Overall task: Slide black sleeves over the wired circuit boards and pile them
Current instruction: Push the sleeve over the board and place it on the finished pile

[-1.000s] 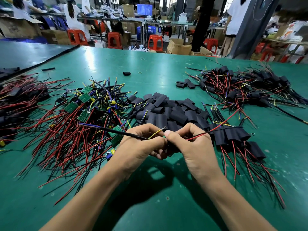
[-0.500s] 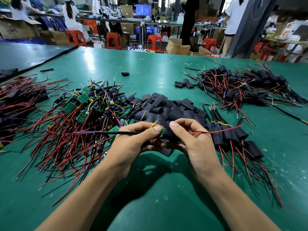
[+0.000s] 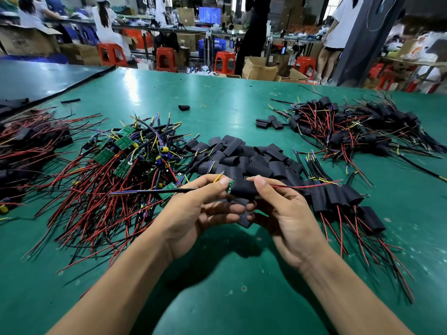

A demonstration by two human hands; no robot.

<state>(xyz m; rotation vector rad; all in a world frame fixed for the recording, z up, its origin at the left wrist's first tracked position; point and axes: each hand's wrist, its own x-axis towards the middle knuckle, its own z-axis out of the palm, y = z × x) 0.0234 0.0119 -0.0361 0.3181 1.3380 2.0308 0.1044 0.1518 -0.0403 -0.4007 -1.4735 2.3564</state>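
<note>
1. We see the left hand (image 3: 193,213) and the right hand (image 3: 287,221) close together above the near middle of the green desk (image 3: 217,286).
2. The grip of the left hand pinches the small green circuit board (image 3: 231,186) at its left end. Its thin black cable (image 3: 150,191) goes out to the left.
3. The grip of the right hand holds the black tube sleeve (image 3: 244,188) between thumb and fingers. This sleeve covers most of the board, and only the left edge of the board shows.
4. A thin red wire (image 3: 302,186) comes out of the right end of the sleeve.
5. Just behind the hands lies the heap of loose black sleeves (image 3: 242,155). To the left is the heap of bare green boards (image 3: 108,170) with red wires, and to the near right is the pile of sleeved boards (image 3: 343,197).
</note>
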